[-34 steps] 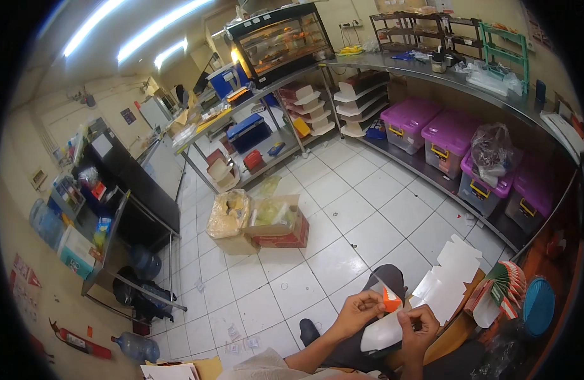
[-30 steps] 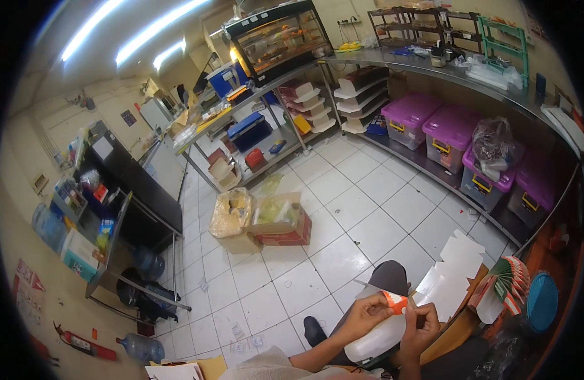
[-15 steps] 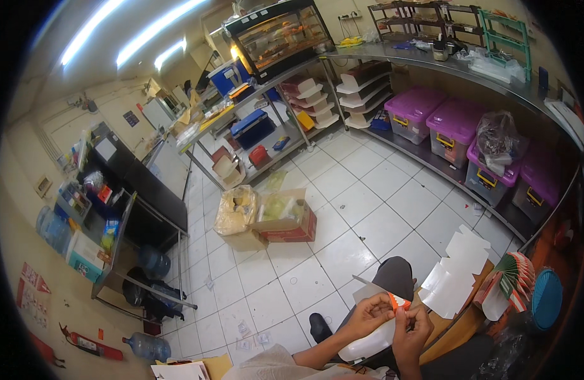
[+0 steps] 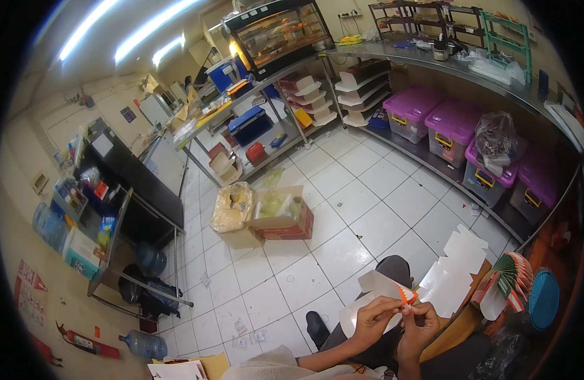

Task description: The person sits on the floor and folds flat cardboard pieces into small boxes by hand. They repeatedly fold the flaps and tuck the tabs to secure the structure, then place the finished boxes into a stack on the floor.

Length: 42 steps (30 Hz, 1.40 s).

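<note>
Both my hands meet over my lap at the lower right of the middle. My left hand (image 4: 375,318) pinches the left side of a small orange-and-white card piece (image 4: 406,294) with a zigzag edge. My right hand (image 4: 420,327) is closed on the same piece from the right, thumb and fingertips together. Under and behind the fingers lies a white folded carton (image 4: 375,282) with a raised flap. I cannot tell whether the orange piece is joined to it. Just right of my hands, a flat white carton blank (image 4: 459,269) lies with its inner side up.
A fanned stack of red, white and green cards (image 4: 510,284) and a blue round basket (image 4: 544,299) are at my right. Two cardboard boxes (image 4: 284,223) stand on the tiled floor ahead. Purple-lidded bins (image 4: 455,120) fill the lower shelf at right.
My hands have lifted the orange-and-white piece slightly up and to the right. The white carton on my lap has turned, and its flap now stands higher behind my left hand.
</note>
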Each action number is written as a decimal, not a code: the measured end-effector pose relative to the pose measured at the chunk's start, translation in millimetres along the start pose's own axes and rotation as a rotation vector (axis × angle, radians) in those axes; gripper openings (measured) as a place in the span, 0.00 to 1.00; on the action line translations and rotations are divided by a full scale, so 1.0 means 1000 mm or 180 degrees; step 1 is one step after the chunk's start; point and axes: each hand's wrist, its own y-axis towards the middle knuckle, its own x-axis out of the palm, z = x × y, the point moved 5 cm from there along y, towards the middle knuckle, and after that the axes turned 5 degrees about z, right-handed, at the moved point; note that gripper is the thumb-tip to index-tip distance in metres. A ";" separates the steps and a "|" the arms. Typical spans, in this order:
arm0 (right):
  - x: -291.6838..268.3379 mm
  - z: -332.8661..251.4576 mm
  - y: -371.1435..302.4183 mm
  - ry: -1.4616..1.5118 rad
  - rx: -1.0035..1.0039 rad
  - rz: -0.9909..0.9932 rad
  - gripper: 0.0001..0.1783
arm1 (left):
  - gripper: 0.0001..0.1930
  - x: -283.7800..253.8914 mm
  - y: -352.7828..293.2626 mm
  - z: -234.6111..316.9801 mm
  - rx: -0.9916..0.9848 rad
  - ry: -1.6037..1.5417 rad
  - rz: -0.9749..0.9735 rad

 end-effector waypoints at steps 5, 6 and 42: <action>-0.002 0.000 0.004 -0.1219 -0.1224 0.0075 0.13 | 0.12 0.007 -0.007 -0.008 -0.0745 -0.0423 -0.0297; 0.003 -0.006 0.003 -0.1487 -0.1472 0.0081 0.14 | 0.13 0.007 -0.008 -0.014 -0.0880 -0.0560 -0.0454; -0.034 -0.025 0.026 -0.1708 -0.1008 -0.2660 0.06 | 0.08 -0.013 0.036 -0.024 -0.1900 -0.0380 -0.2376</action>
